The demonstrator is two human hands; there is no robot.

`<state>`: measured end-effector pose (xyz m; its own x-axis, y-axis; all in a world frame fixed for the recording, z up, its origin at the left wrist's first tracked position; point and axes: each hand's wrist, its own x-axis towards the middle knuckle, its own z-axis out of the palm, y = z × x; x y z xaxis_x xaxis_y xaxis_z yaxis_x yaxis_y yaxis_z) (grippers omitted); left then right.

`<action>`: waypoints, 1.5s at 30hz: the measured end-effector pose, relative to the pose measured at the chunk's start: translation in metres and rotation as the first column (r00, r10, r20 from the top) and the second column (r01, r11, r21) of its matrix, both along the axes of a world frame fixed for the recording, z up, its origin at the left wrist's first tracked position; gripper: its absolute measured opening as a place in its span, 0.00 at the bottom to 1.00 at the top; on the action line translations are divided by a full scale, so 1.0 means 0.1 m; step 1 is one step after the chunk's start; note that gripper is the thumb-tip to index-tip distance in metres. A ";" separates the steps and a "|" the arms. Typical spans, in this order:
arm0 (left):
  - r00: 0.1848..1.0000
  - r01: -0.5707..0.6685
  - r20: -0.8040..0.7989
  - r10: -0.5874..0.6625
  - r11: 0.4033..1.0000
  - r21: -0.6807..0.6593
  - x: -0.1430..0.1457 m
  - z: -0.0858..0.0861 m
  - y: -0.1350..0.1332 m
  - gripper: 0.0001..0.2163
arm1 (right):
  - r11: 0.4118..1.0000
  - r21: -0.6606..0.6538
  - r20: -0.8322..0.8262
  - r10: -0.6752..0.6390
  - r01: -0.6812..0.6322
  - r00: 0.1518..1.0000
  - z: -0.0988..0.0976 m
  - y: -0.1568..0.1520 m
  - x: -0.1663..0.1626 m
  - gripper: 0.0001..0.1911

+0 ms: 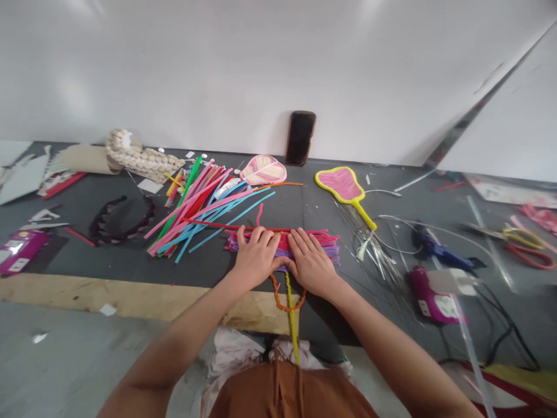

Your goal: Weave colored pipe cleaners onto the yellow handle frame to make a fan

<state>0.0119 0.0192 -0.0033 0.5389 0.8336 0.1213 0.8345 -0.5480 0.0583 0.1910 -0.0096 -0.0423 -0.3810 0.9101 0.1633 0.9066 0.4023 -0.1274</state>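
Under L grip (256,259) & R grip (311,262): pipe-cleaner bundle (329,248)

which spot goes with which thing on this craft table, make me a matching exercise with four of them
Things:
1. phone
2. pink and purple pipe cleaner bundle
3. black headband
4. magenta glue gun

Places:
A. on the right, near the blue glue gun
B. leaning upright against the wall
C. pressed flat under the left hand and right hand
D. left of the loose pile of coloured sticks

Pairs: 1-B, 2-C, 3-D, 4-A
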 end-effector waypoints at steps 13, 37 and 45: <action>0.995 0.068 -0.071 -0.071 0.997 -0.045 -0.06 -0.10 -0.03 0.30 | 0.999 -0.049 -0.007 -0.002 0.002 1.000 0.03 0.00 0.00 0.31; 0.992 -0.069 -0.112 0.055 0.989 -0.128 -0.18 -0.08 -0.01 0.37 | 0.966 -0.259 0.053 0.041 -0.026 0.998 0.24 0.14 0.00 0.32; 0.993 0.014 -0.119 -0.013 1.000 0.006 -0.14 0.09 -0.11 0.31 | 0.982 -0.191 0.039 0.017 -0.009 0.999 0.19 0.09 -0.02 0.32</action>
<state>-0.0023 0.0083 0.0057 0.5610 0.8255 0.0614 0.8278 -0.5592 -0.0450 0.1891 -0.0003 -0.0236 -0.3954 0.9181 -0.0289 0.9076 0.3856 -0.1661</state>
